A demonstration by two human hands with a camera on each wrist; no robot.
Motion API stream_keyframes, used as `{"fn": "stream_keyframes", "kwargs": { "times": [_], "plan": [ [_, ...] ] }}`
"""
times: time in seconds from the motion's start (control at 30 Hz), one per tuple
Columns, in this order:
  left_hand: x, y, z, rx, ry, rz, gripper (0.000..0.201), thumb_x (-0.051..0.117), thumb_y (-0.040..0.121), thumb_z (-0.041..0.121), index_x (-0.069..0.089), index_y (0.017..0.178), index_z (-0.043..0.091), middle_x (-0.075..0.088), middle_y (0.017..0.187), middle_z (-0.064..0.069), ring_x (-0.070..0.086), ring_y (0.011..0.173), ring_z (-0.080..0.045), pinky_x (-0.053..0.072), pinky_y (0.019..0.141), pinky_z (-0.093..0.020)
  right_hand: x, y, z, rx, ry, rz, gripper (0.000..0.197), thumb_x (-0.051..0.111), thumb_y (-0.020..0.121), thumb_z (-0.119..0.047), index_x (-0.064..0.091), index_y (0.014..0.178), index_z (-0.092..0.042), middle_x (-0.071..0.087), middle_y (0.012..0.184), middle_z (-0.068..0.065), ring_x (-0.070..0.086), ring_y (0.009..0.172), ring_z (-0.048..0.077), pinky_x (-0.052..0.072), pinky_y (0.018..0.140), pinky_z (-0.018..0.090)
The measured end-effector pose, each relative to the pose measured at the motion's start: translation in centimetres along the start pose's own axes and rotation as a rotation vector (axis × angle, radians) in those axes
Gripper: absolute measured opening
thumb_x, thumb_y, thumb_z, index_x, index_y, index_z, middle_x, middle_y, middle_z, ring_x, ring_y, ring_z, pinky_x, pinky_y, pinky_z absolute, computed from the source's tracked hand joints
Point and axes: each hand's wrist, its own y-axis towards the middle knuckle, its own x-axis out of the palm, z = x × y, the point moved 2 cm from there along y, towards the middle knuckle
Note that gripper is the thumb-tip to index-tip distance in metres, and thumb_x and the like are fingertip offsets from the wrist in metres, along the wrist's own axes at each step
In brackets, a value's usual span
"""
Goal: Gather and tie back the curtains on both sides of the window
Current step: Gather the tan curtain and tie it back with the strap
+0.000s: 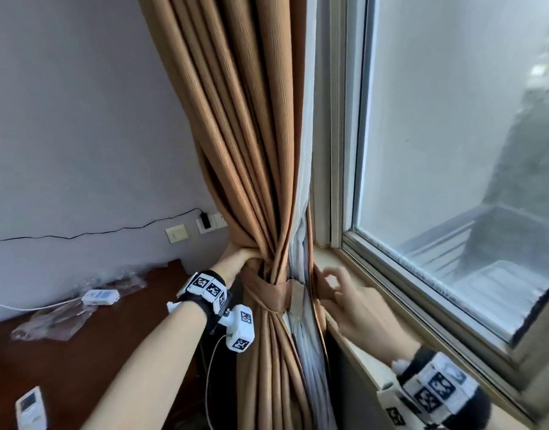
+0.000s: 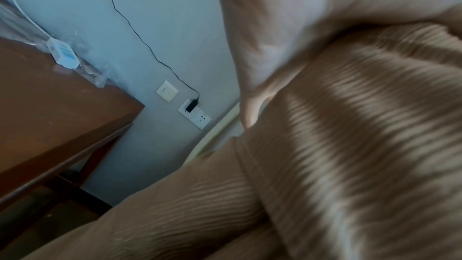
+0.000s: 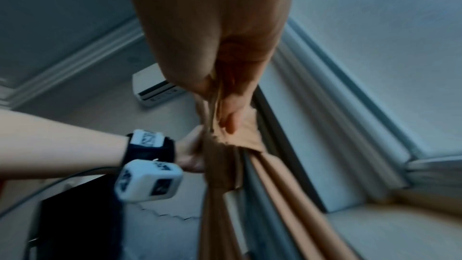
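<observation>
Two hands: left grip clutches one brown curtain, right grip pinches its edge

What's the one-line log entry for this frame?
left hand: grips curtain | tie-back band: around curtain | right hand: pinches curtain edge by window sill

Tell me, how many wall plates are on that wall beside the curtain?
2: a blank-looking plate nearer the desk, and a socket plate with a black charger plugged in, beside the curtain. The curtain may hide others.
</observation>
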Motion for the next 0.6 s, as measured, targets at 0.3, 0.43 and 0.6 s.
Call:
{"fn": "stream_keyframes", "kwargs": {
  "times": [0.3,0.43,0.6],
  "plan": [
    [0.8,-0.9,-0.7,-0.037,-0.012,-0.052,0.070,0.083,0.057,0.029,0.060,0.122,0.017,0.069,0.115,-0.003,0.062,0.111,-0.018,0.046,0.102,-0.037,4.1,1.3,-0.8,0.102,0.317,-0.136,0.030,0.047,0.081,-0.002,0.056,0.104,-0.020,0.070,0.092,-0.006,0.067,0.088,0.014,0.052,0.080,0.025],
    [1.2,-2.4,-1.4,0.031,0.174,0.136,0.047,0.080,0.073,0.030,0.056,0.112,0.024,0.065,0.112,0.007,0.060,0.105,-0.012,0.046,0.098,-0.032,3.5,1.3,-0.3,0.079,0.277,-0.234,0.044,0.052,0.072,0.001,0.055,0.112,-0.017,0.069,0.101,-0.008,0.061,0.090,0.004,0.041,0.073,0.002],
    [2.2,-5.9,-2.3,0.242,0.453,0.493,0.039,0.071,0.077,0.023,0.041,0.097,0.011,0.056,0.097,-0.008,0.056,0.089,-0.023,0.040,0.072,-0.028,4.0,1.7,0.2,0.100,0.247,-0.193,0.018,0.063,0.082,-0.005,0.063,0.096,-0.016,0.070,0.082,-0.011,0.068,0.081,0.002,0.044,0.070,0.004]
  ]
}}
